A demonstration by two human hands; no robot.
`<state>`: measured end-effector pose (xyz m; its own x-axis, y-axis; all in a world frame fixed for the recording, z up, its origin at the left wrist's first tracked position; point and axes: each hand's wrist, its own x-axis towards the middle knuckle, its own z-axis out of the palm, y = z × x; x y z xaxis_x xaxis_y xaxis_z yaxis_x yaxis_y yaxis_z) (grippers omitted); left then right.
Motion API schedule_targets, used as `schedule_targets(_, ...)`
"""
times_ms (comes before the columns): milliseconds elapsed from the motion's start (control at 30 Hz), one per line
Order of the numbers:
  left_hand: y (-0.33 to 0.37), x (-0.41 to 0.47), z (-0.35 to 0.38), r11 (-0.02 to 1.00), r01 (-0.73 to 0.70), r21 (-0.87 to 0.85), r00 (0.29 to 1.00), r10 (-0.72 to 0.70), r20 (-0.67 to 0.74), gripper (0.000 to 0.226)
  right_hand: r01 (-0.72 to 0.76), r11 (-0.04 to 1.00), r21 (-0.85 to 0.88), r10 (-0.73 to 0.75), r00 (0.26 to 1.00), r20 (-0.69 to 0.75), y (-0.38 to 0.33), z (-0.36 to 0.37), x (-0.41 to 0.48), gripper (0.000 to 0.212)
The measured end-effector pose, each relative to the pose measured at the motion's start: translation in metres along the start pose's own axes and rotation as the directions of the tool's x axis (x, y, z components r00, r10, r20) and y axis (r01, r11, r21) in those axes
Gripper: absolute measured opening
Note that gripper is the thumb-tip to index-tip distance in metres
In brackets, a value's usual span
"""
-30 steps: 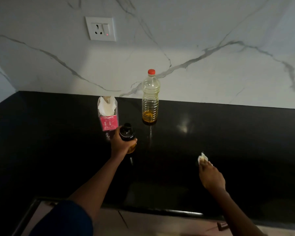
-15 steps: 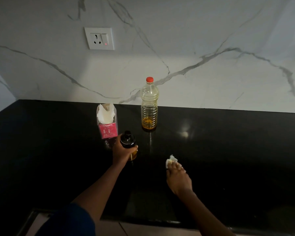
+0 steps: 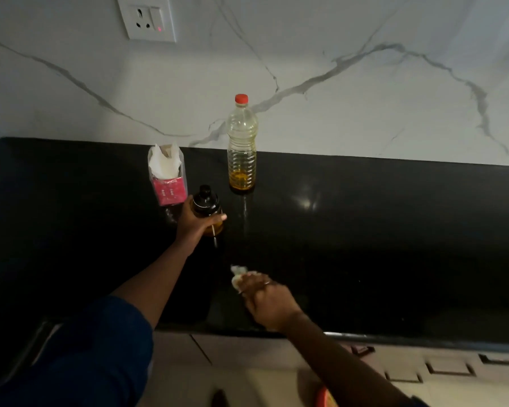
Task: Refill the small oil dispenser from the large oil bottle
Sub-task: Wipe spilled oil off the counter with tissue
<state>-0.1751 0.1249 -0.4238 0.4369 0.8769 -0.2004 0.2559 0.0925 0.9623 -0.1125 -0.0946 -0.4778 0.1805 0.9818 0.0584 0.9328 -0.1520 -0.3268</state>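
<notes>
The large clear oil bottle (image 3: pixel 242 148) with a red cap stands upright at the back of the black counter (image 3: pixel 379 245), with a little amber oil at its bottom. In front and left of it stands the small dark oil dispenser (image 3: pixel 206 205) with a black top; my left hand (image 3: pixel 196 220) grips its body. My right hand (image 3: pixel 266 298) holds a crumpled white tissue (image 3: pixel 238 274) pressed on the counter near the front edge.
A pink tissue pack (image 3: pixel 167 179) with white tissue sticking out stands just left of the dispenser. A white wall socket (image 3: pixel 146 17) is on the marble backsplash. Cabinet drawers (image 3: pixel 423 371) lie below the counter's front edge.
My right hand has slid the tissue leftward across the counter and toward the front edge. My left hand keeps its grip on the dispenser.
</notes>
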Motion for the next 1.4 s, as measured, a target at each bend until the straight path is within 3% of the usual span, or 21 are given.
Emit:
schedule_targets(100, -0.012, -0.008, -0.004, 0.999, 0.044, 0.029, 0.999, -0.044, -0.001, 0.095, -0.233, 0.972, 0.018, 0.234, 0.967, -0.101, 0.046, -0.019, -0.024, 0.045)
schedule_targets(233, -0.018, -0.041, 0.006, 0.997, 0.057, 0.046, 0.994, -0.052, -0.1, 0.061, -0.551, 0.834, 0.016, 0.55, 0.829, -0.102, 0.089, -0.037, -0.068, 0.045)
schedule_targets(367, -0.026, -0.067, 0.018, 0.996, 0.084, 0.023, 0.967, -0.076, -0.242, 0.046, -0.683, 0.73, 0.025, 0.681, 0.724, -0.11, 0.076, -0.036, -0.092, 0.049)
schedule_targets(467, -0.034, -0.082, 0.028, 0.992, 0.121, -0.027, 0.964, -0.124, -0.236, 0.041, -0.651, 0.758, 0.033, 0.651, 0.752, -0.099, 0.047, -0.027, -0.095, 0.05)
schedule_targets(600, -0.038, -0.098, 0.043, 0.993, 0.075, 0.092, 0.987, -0.061, -0.148, 0.036, -0.535, 0.844, 0.031, 0.536, 0.843, -0.043, 0.025, -0.022, -0.071, 0.05)
schedule_targets(700, -0.033, -0.097, 0.052, 0.977, 0.048, 0.206, 0.996, -0.03, -0.088, 0.036, -0.499, 0.866, 0.012, 0.499, 0.866, 0.016, 0.035, -0.024, -0.034, 0.05)
schedule_targets(867, -0.02, -0.076, 0.061, 0.957, 0.038, 0.288, 0.999, -0.044, 0.013, 0.041, -0.542, 0.838, -0.058, 0.545, 0.838, 0.035, 0.113, -0.032, 0.025, 0.048)
schedule_targets(1000, -0.015, -0.059, 0.059, 0.951, 0.038, 0.307, 0.996, -0.061, 0.066, 0.042, -0.644, 0.762, -0.062, 0.645, 0.764, 0.004, 0.175, -0.055, 0.054, 0.047)
schedule_targets(1200, -0.023, -0.048, 0.047, 0.973, 0.068, 0.221, 0.986, -0.099, 0.132, 0.048, -0.738, 0.672, 0.057, 0.736, 0.674, 0.052, 0.191, -0.064, 0.139, 0.058)
schedule_targets(1300, -0.026, -0.044, 0.044, 0.984, 0.1, 0.147, 0.974, -0.128, 0.188, 0.045, -0.691, 0.711, 0.128, 0.692, 0.72, 0.042, 0.16, -0.053, 0.176, 0.061)
schedule_targets(1400, -0.029, -0.039, 0.048, 0.992, 0.109, 0.066, 0.971, -0.12, 0.205, 0.043, -0.543, 0.83, 0.127, 0.538, 0.839, 0.079, 0.115, -0.041, 0.19, 0.057)
